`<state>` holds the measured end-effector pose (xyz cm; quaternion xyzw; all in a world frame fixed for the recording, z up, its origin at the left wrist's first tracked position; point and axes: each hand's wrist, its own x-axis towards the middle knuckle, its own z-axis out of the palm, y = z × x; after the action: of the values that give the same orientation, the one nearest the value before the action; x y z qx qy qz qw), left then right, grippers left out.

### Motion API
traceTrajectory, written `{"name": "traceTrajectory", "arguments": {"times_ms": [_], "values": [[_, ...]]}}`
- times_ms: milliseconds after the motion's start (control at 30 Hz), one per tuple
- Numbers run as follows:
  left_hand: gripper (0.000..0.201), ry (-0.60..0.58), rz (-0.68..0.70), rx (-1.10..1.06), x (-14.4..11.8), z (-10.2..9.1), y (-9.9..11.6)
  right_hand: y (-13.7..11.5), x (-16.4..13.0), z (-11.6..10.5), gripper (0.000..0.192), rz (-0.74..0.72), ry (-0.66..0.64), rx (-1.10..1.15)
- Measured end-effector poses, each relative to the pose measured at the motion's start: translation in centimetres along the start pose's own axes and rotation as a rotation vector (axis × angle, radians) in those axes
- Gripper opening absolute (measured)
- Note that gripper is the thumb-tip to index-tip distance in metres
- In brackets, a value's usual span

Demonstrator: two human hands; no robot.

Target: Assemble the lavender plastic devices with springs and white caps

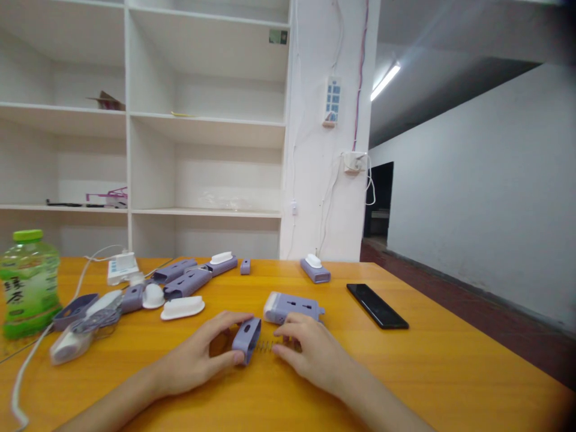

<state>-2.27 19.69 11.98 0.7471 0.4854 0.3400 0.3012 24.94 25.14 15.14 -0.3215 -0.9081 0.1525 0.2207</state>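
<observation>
On the orange-brown counter (360, 396), the left hand (200, 354) has its grip around a purple sleeve (246, 342), mouth facing right; a coil spring (266, 346) runs left to right between that mouth and the right hand (315, 354) (its narrow grip may pinch the spring; I cannot tell); just beyond lies a purple body (292, 303); farther back, a white-topped unit (320, 275).

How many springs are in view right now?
1: the spring, between the purple casing in the left hand and the right hand. Others may be hidden.
</observation>
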Motion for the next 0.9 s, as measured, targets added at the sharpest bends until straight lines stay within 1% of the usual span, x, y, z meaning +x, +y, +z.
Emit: {"name": "traceTrajectory", "arguments": {"times_ms": [33,100,167,233,333,500,667,900], "values": [[0.058,-0.027,0.019,0.012,-0.5,-0.2,0.0,0.0,0.0,0.2,0.009,-0.008,-0.007,0.0],[0.058,-0.035,0.025,-0.009,-1.0,-0.4,0.1,-0.1,0.0,0.6,0.009,-0.026,-0.017,0.003],[0.055,-0.018,-0.003,-0.078,-0.7,-0.1,0.3,-0.3,0.0,1.0,0.008,-0.038,-0.016,0.009],[0.048,-0.006,-0.03,-0.153,-0.1,0.2,0.6,-0.4,0.0,1.2,0.009,-0.039,-0.006,0.012],[0.041,-0.006,-0.049,-0.233,0.6,0.5,0.6,-0.4,0.0,1.1,0.01,-0.032,0.011,0.014],[0.044,0.007,-0.06,-0.334,0.6,0.4,0.2,-0.3,-0.1,0.5,0.009,-0.026,0.028,0.023],[0.044,0.004,-0.063,-0.332,0.5,0.4,0.1,-0.4,-0.2,0.6,0.007,-0.041,0.037,0.034],[0.044,0.027,-0.078,-0.294,0.4,0.5,-0.1,-0.7,-0.2,0.7,0.008,-0.051,0.054,-0.009]]}}
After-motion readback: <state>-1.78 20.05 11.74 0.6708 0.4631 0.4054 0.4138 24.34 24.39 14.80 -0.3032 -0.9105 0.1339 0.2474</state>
